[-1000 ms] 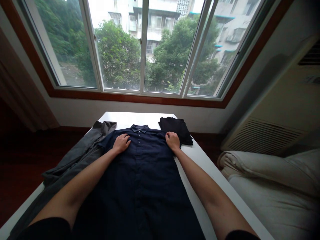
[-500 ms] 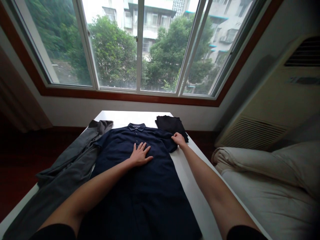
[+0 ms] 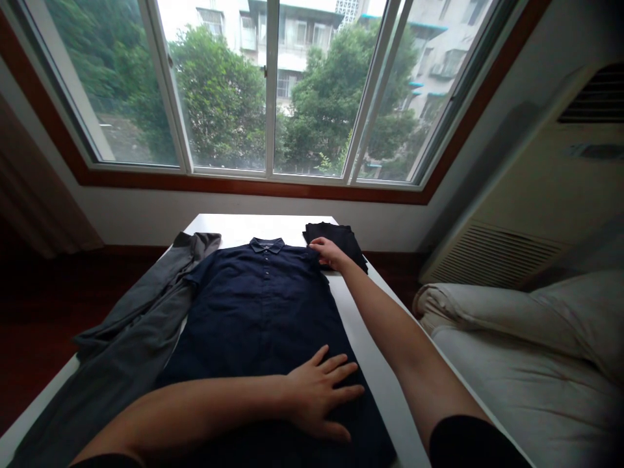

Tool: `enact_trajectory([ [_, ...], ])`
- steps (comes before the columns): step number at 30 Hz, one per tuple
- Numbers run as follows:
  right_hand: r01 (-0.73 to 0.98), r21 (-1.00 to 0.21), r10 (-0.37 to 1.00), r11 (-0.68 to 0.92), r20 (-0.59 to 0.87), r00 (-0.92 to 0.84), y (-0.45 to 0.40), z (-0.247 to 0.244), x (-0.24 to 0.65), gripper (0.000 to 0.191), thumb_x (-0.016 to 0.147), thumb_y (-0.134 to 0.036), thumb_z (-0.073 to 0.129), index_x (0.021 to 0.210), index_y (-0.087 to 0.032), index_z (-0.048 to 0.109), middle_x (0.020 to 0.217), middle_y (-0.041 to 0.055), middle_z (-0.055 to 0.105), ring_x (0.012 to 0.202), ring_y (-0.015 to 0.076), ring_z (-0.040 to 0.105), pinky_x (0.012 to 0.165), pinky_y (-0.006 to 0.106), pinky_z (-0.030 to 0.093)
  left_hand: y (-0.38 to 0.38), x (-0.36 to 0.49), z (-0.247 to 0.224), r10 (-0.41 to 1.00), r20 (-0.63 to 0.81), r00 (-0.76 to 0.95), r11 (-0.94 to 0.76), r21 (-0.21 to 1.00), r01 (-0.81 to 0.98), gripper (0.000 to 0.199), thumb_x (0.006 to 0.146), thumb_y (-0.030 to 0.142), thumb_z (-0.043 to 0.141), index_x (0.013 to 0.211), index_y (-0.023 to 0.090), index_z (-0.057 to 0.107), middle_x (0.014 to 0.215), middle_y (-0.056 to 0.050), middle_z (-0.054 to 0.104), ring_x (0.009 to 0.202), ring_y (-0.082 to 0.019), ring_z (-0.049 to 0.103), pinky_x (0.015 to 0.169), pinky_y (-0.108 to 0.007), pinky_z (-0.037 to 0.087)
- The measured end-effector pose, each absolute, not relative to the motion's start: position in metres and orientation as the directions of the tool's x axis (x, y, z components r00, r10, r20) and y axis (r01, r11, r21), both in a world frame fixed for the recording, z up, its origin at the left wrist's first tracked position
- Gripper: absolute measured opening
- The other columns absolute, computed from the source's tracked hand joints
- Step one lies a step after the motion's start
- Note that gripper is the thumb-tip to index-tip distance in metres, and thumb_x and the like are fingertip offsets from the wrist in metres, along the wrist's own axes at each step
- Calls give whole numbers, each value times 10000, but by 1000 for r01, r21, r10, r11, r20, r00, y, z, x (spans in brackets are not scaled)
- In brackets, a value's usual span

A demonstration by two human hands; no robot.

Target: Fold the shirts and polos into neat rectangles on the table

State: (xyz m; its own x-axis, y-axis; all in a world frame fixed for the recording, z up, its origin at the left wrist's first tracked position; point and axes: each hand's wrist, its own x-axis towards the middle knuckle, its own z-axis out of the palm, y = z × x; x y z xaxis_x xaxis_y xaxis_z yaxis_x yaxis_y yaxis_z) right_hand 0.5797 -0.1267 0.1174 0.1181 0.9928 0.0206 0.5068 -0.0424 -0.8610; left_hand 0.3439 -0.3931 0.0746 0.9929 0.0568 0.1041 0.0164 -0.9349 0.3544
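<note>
A navy short-sleeved shirt [image 3: 253, 305] lies front up, its collar toward the window and its buttons down the middle. My left hand [image 3: 324, 393] rests on the lower right part of the shirt, fingers spread, holding nothing. At the shirt's right shoulder, my right hand [image 3: 329, 253] has thumb and fingers pinched on the sleeve, which is drawn inward over the shirt. Just behind my right hand lies a folded black cloth stack [image 3: 344, 239]. Grey trousers [image 3: 141, 318] are spread along the shirt's left side.
The white table [image 3: 273, 224] carries all the garments and runs toward the window. Right of it is a beige padded seat or bedding [image 3: 517, 364], with a cream air conditioner [image 3: 546, 195] behind. A curtain [image 3: 39, 188] hangs at the left.
My left hand has moved from the shirt's chest down to its lower right part. My right hand has shifted left with the sleeve, which no longer sticks out to the right.
</note>
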Motion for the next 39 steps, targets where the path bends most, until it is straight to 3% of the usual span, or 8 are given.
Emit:
enact_trajectory([
  [6, 766, -643, 987, 6, 125, 97, -133, 81, 544, 310, 1013, -357, 528, 1213, -199, 703, 1194, 114, 736, 1135, 254, 683, 1022, 383, 530, -417, 334, 69, -53, 175, 983, -979, 183, -86, 767, 1014, 590, 502, 1657, 215, 317, 1713, -165, 267, 1566, -372, 290, 1220, -631, 312],
  [10, 893, -442, 992, 83, 118, -34, -145, 43, 523, 493, 1002, -427, 567, 1442, -209, 611, 1595, 136, 483, 1505, 301, 389, 1254, 426, 259, -434, 331, 53, -99, 247, 964, -995, -7, -101, 552, 1073, 450, 440, 1597, 279, 441, 1671, -102, 386, 1505, -318, 425, 1165, -529, 442],
  [15, 960, -248, 992, 128, 29, -125, -140, 20, 513, 636, 1059, -567, 408, 1618, -266, 408, 1730, 102, 237, 1602, 319, 163, 1279, 496, 118, -438, 324, 52, -125, 268, 955, -992, -67, -111, 513, 1093, 443, 375, 1575, 299, 478, 1651, -74, 429, 1496, -285, 444, 1154, -483, 463],
  [26, 950, -311, 998, -30, 46, 47, -106, 23, 512, 748, 1011, -688, 413, 1612, -244, 426, 1739, 116, 195, 1607, 351, 107, 1277, 525, 83, -432, 324, 65, -83, 176, 981, -982, 150, -110, 594, 1065, 485, 424, 1615, 265, 401, 1702, -80, 331, 1552, -313, 338, 1230, -534, 339],
  [30, 953, -304, 993, 6, 113, 30, -111, 24, 516, 641, 1053, -592, 395, 1553, -208, 512, 1692, 126, 328, 1581, 301, 231, 1276, 448, 159, -388, 304, 75, 195, 236, 952, -932, 347, 105, 575, 1012, 524, 530, 1524, 264, 515, 1584, -101, 509, 1453, -318, 470, 1228, -532, 335],
  [32, 954, -296, 983, 46, 184, 9, -115, 25, 519, 562, 1071, -520, 385, 1489, -198, 579, 1634, 121, 433, 1544, 265, 318, 1261, 392, 219, -342, 279, 78, 488, 309, 816, -840, 422, 341, 428, 1003, 427, 550, 1395, 276, 627, 1488, -86, 594, 1362, -286, 545, 1174, -468, 415],
  [35, 949, -287, 958, 128, 284, -43, -123, 27, 522, 468, 1074, -439, 403, 1398, -209, 648, 1564, 97, 525, 1484, 228, 410, 1237, 340, 274, -263, 218, 79, 871, 378, 315, -485, 557, 674, 362, 1004, 324, 466, 1281, 231, 679, 1280, -111, 680, 1227, -283, 612, 1096, -448, 486],
  [39, 944, -287, 957, 165, 278, -83, -132, 24, 527, 465, 1069, -443, 436, 1424, -215, 630, 1567, 94, 521, 1465, 230, 441, 1221, 329, 305, -192, 121, 66, 898, 403, -178, -53, 501, 864, 447, 958, 350, 494, 1348, 158, 599, 1288, -149, 630, 1230, -307, 589, 1110, -450, 460],
])
